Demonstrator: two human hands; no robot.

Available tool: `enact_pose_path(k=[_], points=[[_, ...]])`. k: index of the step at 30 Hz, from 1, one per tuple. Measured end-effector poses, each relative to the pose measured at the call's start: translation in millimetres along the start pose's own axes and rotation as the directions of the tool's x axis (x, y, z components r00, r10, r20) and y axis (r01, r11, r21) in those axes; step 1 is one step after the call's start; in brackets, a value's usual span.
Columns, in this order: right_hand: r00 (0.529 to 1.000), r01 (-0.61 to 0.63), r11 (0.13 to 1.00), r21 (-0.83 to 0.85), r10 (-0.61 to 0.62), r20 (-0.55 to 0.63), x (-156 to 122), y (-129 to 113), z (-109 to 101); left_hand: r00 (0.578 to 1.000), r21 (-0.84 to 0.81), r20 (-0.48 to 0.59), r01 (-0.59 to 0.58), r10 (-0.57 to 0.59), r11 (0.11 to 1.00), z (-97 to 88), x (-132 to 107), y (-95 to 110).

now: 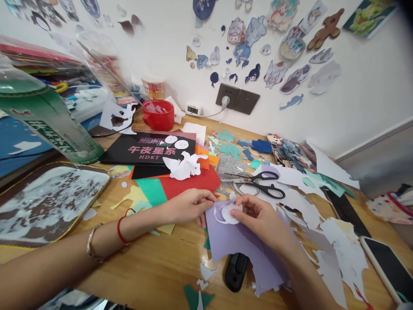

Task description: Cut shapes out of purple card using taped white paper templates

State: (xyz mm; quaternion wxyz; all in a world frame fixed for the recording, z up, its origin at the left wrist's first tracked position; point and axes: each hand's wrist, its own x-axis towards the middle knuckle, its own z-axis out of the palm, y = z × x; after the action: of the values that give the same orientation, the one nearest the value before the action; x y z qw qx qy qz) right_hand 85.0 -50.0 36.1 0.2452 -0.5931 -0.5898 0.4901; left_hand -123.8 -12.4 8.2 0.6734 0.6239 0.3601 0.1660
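Observation:
My left hand (190, 206) is closed in a pinch on the top left edge of a purple paper sheet (230, 241) that lies on the wooden desk (161, 267). My right hand (260, 219) pinches a small white paper cutout (230, 212) against that purple sheet. A red string and a metal bangle circle my left wrist. Black-handled scissors (261, 183) lie just beyond my right hand, untouched.
Coloured paper sheets and scraps cover the desk, with a white cutout (183, 165) on a black booklet (148, 148). A glue-smeared tray (48, 200) and a green bottle (48, 116) stand left, a red cup (158, 115) behind. A phone (389, 265) lies right, a black object (236, 271) near.

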Motion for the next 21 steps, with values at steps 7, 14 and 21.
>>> enact_pose_path(k=[7,14,21], points=[[1.000,0.025,0.983,-0.182,-0.026,-0.003,1.9,2.1,4.8,0.999,0.051,-0.044,-0.025,0.027,0.998,4.8,-2.3,-3.7],[1.000,-0.005,0.997,-0.076,0.007,0.020,0.9,1.7,2.0,0.997,0.051,-0.066,-0.041,0.045,0.998,8.8,-3.0,-2.2],[0.996,0.003,0.997,-0.074,0.004,0.086,-0.6,-2.2,-1.7,0.996,0.009,-0.057,-0.074,0.074,0.997,8.3,-4.7,3.4]])
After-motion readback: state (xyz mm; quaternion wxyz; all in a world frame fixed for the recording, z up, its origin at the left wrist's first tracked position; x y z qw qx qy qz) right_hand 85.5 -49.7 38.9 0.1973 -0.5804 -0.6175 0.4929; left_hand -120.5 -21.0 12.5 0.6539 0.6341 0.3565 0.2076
